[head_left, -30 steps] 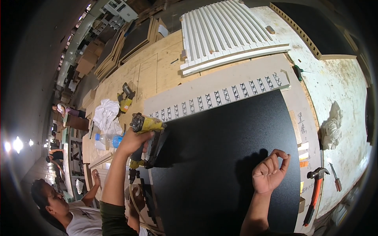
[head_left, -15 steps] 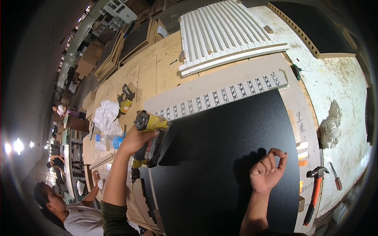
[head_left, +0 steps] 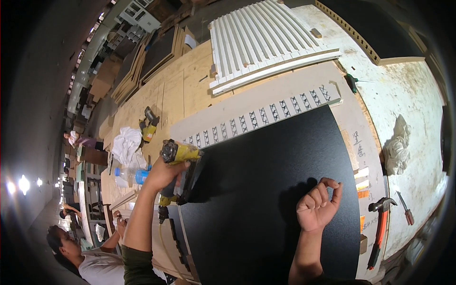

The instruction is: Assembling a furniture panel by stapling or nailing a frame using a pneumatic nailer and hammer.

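My left hand (head_left: pixel 164 175) is wrapped round the grip of a yellow and black nail gun (head_left: pixel 183 152). The gun's head rests over the left edge of a large black panel (head_left: pixel 266 190), and a hose fitting shows below it. Over the panel's right part is my right hand (head_left: pixel 317 205), palm turned up, its fingers curled in and the index fingertip near the thumb. Nothing shows in it. Along the panel's far edge runs a pale strip (head_left: pixel 259 118) marked with a row of black crosses.
White slats (head_left: pixel 261 45) lie stacked at the back. A claw hammer (head_left: pixel 380 228) and a screwdriver (head_left: pixel 406 211) lie on the right. Left are a second nail gun (head_left: pixel 148 124), a white cloth (head_left: pixel 127 145) and a bottle (head_left: pixel 141 176). A co-worker (head_left: pixel 90 256) is at lower left.
The view has shifted slightly, so the slats and strip appear a little further left. My left hand keeps the nail gun, and my right hand stays curled over the panel.
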Demonstrator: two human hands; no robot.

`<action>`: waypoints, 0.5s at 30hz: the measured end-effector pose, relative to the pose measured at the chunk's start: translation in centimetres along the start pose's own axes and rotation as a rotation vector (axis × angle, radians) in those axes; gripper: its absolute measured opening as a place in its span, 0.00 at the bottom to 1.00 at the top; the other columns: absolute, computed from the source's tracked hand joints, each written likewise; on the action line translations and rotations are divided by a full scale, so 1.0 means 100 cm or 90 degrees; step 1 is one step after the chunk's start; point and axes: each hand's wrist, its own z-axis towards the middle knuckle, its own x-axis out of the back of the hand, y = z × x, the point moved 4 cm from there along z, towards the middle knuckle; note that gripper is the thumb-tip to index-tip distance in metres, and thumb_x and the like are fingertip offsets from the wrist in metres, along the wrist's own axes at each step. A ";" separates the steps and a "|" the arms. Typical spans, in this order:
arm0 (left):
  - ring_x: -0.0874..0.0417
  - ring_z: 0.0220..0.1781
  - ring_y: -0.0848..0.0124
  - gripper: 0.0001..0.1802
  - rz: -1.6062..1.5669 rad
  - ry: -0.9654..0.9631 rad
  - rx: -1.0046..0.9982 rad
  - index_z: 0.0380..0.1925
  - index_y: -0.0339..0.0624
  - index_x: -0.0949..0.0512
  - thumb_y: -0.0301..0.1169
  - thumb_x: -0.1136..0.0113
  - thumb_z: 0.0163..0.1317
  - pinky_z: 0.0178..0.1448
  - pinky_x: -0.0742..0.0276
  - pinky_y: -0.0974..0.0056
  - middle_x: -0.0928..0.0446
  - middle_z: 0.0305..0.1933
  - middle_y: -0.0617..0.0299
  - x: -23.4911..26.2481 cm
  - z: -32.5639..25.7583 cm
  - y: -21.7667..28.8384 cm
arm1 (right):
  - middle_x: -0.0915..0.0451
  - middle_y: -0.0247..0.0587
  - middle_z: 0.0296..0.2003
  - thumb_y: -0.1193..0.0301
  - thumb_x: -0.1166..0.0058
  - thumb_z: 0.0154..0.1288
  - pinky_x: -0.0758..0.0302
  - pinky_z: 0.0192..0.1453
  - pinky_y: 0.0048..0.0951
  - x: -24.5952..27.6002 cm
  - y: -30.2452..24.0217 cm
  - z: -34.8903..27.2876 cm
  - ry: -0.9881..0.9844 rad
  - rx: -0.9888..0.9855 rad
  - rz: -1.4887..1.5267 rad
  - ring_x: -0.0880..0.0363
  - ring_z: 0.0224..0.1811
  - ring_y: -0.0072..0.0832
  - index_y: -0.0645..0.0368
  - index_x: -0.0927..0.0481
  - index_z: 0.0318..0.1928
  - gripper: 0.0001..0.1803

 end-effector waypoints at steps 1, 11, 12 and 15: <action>0.29 0.14 0.74 0.11 0.002 -0.002 -0.001 0.39 0.34 0.27 0.24 0.42 0.56 0.17 0.32 0.69 0.28 0.23 0.63 0.001 -0.002 0.000 | 0.45 0.26 0.13 0.52 0.61 0.68 0.49 0.23 0.21 0.000 0.001 -0.001 0.006 0.001 -0.001 0.51 0.14 0.15 0.52 0.24 0.33 0.19; 0.29 0.13 0.74 0.11 -0.075 -0.010 0.003 0.38 0.35 0.29 0.23 0.42 0.55 0.16 0.33 0.69 0.29 0.21 0.64 -0.005 0.003 0.007 | 0.44 0.26 0.13 0.52 0.62 0.68 0.49 0.22 0.21 0.000 0.002 -0.001 0.009 0.012 -0.003 0.51 0.13 0.16 0.52 0.23 0.34 0.20; 0.29 0.13 0.74 0.10 -0.082 0.002 0.016 0.37 0.35 0.29 0.22 0.42 0.55 0.15 0.33 0.69 0.30 0.21 0.64 -0.005 0.004 0.006 | 0.44 0.26 0.13 0.52 0.62 0.68 0.49 0.22 0.21 0.001 0.002 -0.001 0.009 0.011 0.001 0.51 0.13 0.16 0.52 0.23 0.33 0.20; 0.29 0.12 0.74 0.09 -0.051 -0.008 0.021 0.37 0.35 0.26 0.26 0.41 0.56 0.16 0.33 0.69 0.30 0.17 0.63 -0.010 0.010 0.004 | 0.44 0.26 0.13 0.52 0.62 0.68 0.49 0.22 0.21 0.001 -0.001 -0.001 0.008 0.015 0.001 0.50 0.13 0.16 0.52 0.23 0.33 0.20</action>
